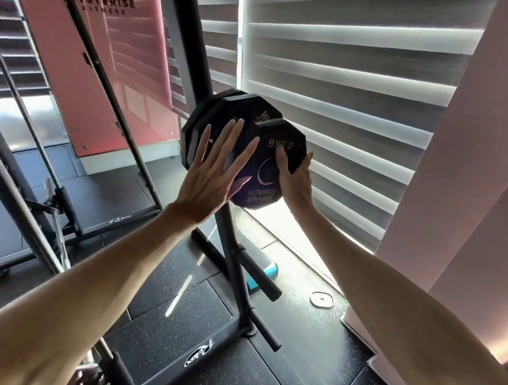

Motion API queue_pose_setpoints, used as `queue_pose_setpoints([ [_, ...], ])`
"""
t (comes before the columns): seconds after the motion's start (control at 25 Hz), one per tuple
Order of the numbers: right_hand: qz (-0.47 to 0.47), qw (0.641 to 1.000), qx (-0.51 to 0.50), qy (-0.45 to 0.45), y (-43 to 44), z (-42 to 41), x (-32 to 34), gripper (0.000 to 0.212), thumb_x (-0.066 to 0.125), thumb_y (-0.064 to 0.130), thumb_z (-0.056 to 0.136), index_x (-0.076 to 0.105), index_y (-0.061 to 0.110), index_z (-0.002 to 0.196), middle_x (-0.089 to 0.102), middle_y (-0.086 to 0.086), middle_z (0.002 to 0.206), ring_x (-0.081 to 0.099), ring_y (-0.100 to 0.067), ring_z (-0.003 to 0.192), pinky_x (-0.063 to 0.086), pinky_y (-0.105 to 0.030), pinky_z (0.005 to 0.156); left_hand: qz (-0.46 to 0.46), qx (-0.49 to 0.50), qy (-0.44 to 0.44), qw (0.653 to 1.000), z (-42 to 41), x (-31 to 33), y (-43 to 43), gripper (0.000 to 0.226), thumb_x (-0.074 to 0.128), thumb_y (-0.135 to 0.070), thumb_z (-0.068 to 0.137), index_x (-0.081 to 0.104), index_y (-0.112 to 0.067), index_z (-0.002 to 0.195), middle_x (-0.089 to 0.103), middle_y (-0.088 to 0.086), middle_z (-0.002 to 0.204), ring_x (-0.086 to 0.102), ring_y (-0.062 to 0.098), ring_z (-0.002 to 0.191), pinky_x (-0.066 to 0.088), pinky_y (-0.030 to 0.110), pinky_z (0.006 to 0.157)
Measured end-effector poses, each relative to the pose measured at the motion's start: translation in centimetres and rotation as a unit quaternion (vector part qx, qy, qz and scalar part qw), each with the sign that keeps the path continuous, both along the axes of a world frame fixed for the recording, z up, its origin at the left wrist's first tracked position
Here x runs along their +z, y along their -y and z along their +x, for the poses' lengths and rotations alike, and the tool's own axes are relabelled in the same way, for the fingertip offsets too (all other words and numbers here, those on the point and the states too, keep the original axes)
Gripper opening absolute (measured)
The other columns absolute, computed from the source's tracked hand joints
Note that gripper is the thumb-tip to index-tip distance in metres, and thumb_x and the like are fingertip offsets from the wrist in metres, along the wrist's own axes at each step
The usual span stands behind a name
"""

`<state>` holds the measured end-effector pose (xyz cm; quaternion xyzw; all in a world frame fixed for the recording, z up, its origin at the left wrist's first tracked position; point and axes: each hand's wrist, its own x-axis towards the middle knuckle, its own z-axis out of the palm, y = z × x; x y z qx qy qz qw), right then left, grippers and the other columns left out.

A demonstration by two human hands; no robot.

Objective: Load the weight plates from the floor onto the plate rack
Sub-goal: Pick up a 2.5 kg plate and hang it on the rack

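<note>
Small plate (280, 149) held up at the rack (232, 253), both hands on plates.
Right hand (295, 181) grips the small plate's edge, thumb on its face, against the bigger plates (225, 105) hanging on the rack. Left hand (213, 174) lies flat, fingers straight and spread, pressing the bigger plates.

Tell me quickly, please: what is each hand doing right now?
Left hand: open, fingers straight, pressing the large black angular weight plate.
Right hand: grips the small black angular 2.5 kg weight plate by its edge.

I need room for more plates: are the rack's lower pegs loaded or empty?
Empty: the middle peg and the bottom peg both stick out bare, with no plate on either.
</note>
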<state>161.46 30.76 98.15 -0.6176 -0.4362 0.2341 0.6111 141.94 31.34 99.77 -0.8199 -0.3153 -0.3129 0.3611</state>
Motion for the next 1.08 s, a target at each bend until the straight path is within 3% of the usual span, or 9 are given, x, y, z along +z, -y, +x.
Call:
queue_pose_setpoints([
  [0.16, -0.056, 0.992, 0.095, -0.057, -1.2, 0.9, 1.6, 0.109, 0.059, 0.077, 0.078, 0.013, 0.013, 0.154, 0.056, -0.005, 0.139, 0.056, -0.026, 0.125, 0.051, -0.044, 0.095, 0.010, 0.011, -0.011, 1.000, -0.3, 0.3, -1.1, 0.064, 0.040, -0.036, 0.106, 0.014, -0.008, 0.158, 0.008, 0.021, 0.164, 0.007, 0.031, 0.153, 0.012, 0.058, 0.121],
  [0.32, -0.121, 0.981, 0.147, -0.032, -3.0, 1.7, 2.6, 0.130, 0.061, 0.095, 0.046, 0.033, 0.020, 0.148, 0.059, -0.002, 0.136, 0.057, -0.027, 0.123, 0.048, -0.057, 0.098, 0.000, 0.029, -0.002, 1.000, -0.7, 0.6, -2.4, 0.063, 0.038, -0.037, 0.107, 0.013, -0.010, 0.159, 0.007, 0.020, 0.164, 0.005, 0.031, 0.154, 0.012, 0.058, 0.120],
  [0.48, -0.148, 0.973, 0.178, -0.001, -2.0, 1.1, 4.4, 0.088, 0.055, 0.080, 0.077, 0.046, 0.020, 0.141, 0.061, -0.007, 0.134, 0.055, -0.032, 0.124, 0.044, -0.062, 0.100, -0.021, 0.052, 0.009, 0.998, -0.6, 0.4, -2.7, 0.064, 0.038, -0.036, 0.106, 0.011, -0.012, 0.159, 0.007, 0.022, 0.164, 0.004, 0.032, 0.153, 0.012, 0.057, 0.121],
  [0.6, -0.164, 0.977, 0.135, 0.009, -1.3, 0.7, 5.0, 0.077, 0.055, 0.071, 0.086, 0.051, 0.014, 0.137, 0.062, -0.007, 0.125, 0.056, -0.028, 0.116, 0.045, -0.056, 0.101, -0.053, 0.076, 0.005, 0.996, -0.7, 0.8, -2.2, 0.074, 0.047, -0.040, 0.100, 0.012, -0.012, 0.159, 0.009, 0.024, 0.163, 0.007, 0.033, 0.153, 0.013, 0.057, 0.120],
  [0.72, -0.097, 0.989, 0.003, 0.116, -0.4, -1.0, 5.3, 0.068, 0.058, 0.063, 0.085, 0.054, 0.013, 0.130, 0.063, -0.009, 0.121, 0.060, -0.029, 0.115, 0.049, -0.045, 0.099, -0.043, 0.069, -0.016, 0.997, -2.2, 1.9, -1.6, 0.072, 0.049, -0.041, 0.099, 0.020, -0.010, 0.157, 0.014, 0.024, 0.162, 0.015, 0.035, 0.152, 0.016, 0.056, 0.121],
  [0.84, 0.047, 0.948, -0.119, 0.291, 1.2, -3.9, 6.0, 0.049, 0.055, 0.045, 0.092, 0.052, 0.012, 0.127, 0.051, -0.012, 0.131, 0.048, -0.029, 0.125, 0.040, -0.046, 0.105, -0.033, 0.039, 0.006, 0.999, -4.6, 3.0, -0.6, 0.048, 0.041, -0.031, 0.102, 0.039, -0.008, 0.144, 0.037, 0.023, 0.151, 0.041, 0.036, 0.137, 0.036, 0.049, 0.111],
  [0.92, 0.164, 0.901, -0.121, 0.382, 2.3, -7.2, 7.2, 0.039, 0.052, 0.039, 0.091, 0.057, 0.012, 0.120, 0.053, -0.010, 0.126, 0.050, -0.029, 0.120, 0.040, -0.043, 0.103, -0.060, 0.043, 0.047, 0.996, -6.8, 3.4, 0.5, 0.035, 0.038, -0.025, 0.100, 0.042, -0.010, 0.132, 0.054, 0.020, 0.128, 0.059, 0.034, 0.109, 0.050, 0.046, 0.087],
  [1.0, 0.219, 0.874, -0.070, 0.428, 2.7, -11.0, 7.9, 0.032, 0.052, 0.034, 0.091, 0.060, 0.012, 0.112, 0.056, -0.010, 0.117, 0.052, -0.029, 0.113, 0.041, -0.041, 0.099, -0.116, 0.055, 0.097, 0.987, -9.6, 3.5, 1.5, 0.026, 0.040, -0.023, 0.100, 0.045, -0.009, 0.121, 0.061, 0.016, 0.103, 0.065, 0.035, 0.082, 0.055, 0.045, 0.067],
  [1.08, 0.216, 0.870, 0.014, 0.443, 2.6, -15.9, 7.3, 0.026, 0.052, 0.028, 0.093, 0.060, 0.009, 0.108, 0.059, -0.012, 0.111, 0.055, -0.030, 0.108, 0.044, -0.042, 0.095, -0.172, 0.108, 0.118, 0.972, -13.9, 3.1, 2.7, 0.024, 0.041, -0.023, 0.101, 0.051, -0.008, 0.116, 0.066, 0.014, 0.094, 0.066, 0.036, 0.072, 0.055, 0.044, 0.064],
])
